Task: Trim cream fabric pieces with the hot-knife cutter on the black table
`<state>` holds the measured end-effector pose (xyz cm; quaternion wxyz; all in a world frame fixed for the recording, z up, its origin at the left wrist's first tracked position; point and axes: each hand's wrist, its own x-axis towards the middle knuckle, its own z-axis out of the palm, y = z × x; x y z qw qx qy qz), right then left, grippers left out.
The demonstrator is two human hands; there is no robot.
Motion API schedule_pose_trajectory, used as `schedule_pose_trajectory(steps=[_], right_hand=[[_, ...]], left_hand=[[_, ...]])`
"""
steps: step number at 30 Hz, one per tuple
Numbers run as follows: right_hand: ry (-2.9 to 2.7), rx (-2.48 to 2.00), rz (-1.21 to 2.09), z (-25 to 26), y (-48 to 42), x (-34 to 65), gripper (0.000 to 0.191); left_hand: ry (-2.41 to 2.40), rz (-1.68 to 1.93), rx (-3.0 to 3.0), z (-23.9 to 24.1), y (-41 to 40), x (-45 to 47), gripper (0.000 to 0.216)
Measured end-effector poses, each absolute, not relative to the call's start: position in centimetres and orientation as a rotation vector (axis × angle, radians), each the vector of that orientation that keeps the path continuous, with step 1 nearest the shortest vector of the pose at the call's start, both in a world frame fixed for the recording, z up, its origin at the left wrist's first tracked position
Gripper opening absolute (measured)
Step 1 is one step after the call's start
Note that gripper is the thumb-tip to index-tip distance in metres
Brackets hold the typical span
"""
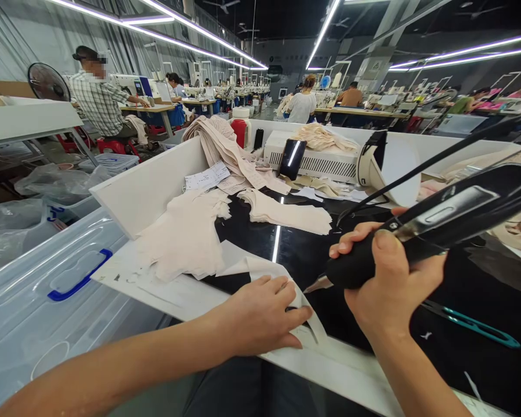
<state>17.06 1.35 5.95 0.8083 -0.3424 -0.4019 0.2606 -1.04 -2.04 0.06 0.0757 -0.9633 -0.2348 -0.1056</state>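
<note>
My right hand (395,278) is wrapped around a thick black handheld power tool (451,214) with a silver plate on its side. Its pointed metal tip (319,284) faces left, close to the edge of a cream fabric piece (267,267). Palm down, my left hand (264,315) rests on that piece with its fingers apart. The fabric lies at the front edge of a black glossy work surface (260,249). A layered stack of cream cut pieces (186,234) is to the left, and a folded stack of strips (286,213) lies behind my left hand.
Teal-handled tweezers (481,327) lie at the right. A phone (292,159) leans on a white vented box (316,156), beside a lamp (386,165). A black cable (417,174) crosses at right. A clear lidded bin (69,301) stands left. Several people sit at sewing machines behind.
</note>
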Motion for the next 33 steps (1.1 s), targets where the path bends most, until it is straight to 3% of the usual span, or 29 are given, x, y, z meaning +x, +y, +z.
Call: schedule_pose_trajectory(steps=[29,33], right_hand=[[-0.947,-0.657,0.561,4.5,3.2,16.3,0.045],[-0.972,-0.657,0.575,4.1,3.4,16.5,0.045]], left_hand=[[-0.718,-0.39,-3.021,0.1,-1.7,-1.6,0.058],[-0.78,-0.575,-3.188,0.9,-0.8,-2.8,0.046]])
